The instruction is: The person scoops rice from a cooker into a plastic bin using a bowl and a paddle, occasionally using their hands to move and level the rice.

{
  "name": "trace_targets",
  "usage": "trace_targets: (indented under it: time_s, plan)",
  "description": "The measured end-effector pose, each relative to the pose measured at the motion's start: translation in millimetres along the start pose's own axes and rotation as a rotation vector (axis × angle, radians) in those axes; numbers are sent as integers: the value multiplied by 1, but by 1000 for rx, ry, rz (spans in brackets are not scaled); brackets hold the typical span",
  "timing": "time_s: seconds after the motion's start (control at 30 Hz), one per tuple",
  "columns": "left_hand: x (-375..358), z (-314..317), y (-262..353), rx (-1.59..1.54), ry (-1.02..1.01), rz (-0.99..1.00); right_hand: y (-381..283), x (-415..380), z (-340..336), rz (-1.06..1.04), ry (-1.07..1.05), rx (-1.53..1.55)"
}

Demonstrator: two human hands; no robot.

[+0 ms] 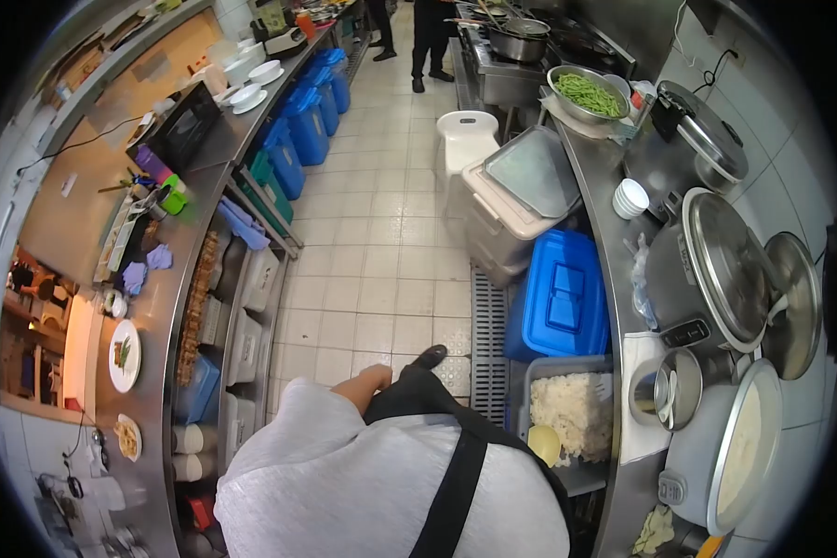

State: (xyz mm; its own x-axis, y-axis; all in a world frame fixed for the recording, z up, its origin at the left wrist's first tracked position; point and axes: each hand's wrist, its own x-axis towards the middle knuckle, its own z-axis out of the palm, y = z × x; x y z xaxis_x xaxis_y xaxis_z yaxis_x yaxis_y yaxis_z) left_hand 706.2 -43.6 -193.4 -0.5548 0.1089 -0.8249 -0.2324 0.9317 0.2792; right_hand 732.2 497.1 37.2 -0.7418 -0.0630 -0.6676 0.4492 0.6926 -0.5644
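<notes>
A torso in a light grey shirt (344, 484) with a black apron strap (456, 493) fills the bottom of the view. At its left side, a bare forearm leads to my left hand (377, 375), low beside the black apron cloth (418, 395). Its fingers are hidden from view. A black shoe (430, 356) shows on the tiles just beyond. My right hand is out of sight. To the right of the torso is a grey tub (581, 476) of cooked rice (567, 405), with a round yellowish thing (545, 445) at its near edge.
On the right counter stand rice cookers (716, 270), a steel pot (679, 389) and a bowl of green beans (586, 96). Below are a blue lidded bin (563, 293) and a beige bin (502, 205). A plate (126, 356) sits on the left counter; people (431, 42) stand farther up the aisle.
</notes>
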Motion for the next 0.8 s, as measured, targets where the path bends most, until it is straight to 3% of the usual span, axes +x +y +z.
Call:
trace_targets:
  time_s: [0.1,0.17,0.23,0.3,0.33,0.37,0.43,0.47,0.63,0.77,0.8]
  plan:
    - [2,-65,15,62,61,34,-8,16,0,105,97,-257]
    - [-4,-124,27,173,-12,51,-21,15,2,246,142,-512]
    - [3,-166,28,96,245,185,-58,19,6,341,223,-634]
    - [28,-210,16,-98,303,233,-141,17,11,405,410,-390]
    - [26,-239,21,-114,324,238,-140,44,14,222,395,-129]
    - [15,-262,25,-141,347,231,-122,75,30,7,481,-203]
    - [20,-297,11,-9,331,263,-192,86,35,-34,507,-75]
    - [26,-314,-1,48,290,271,-191,111,53,-46,508,-90]
    - [55,-391,-31,235,150,269,-287,128,88,292,395,-71]
    - [65,-478,18,293,345,390,-300,144,69,276,383,-257]
    - [71,-504,36,278,429,491,-300,149,49,296,274,-209]
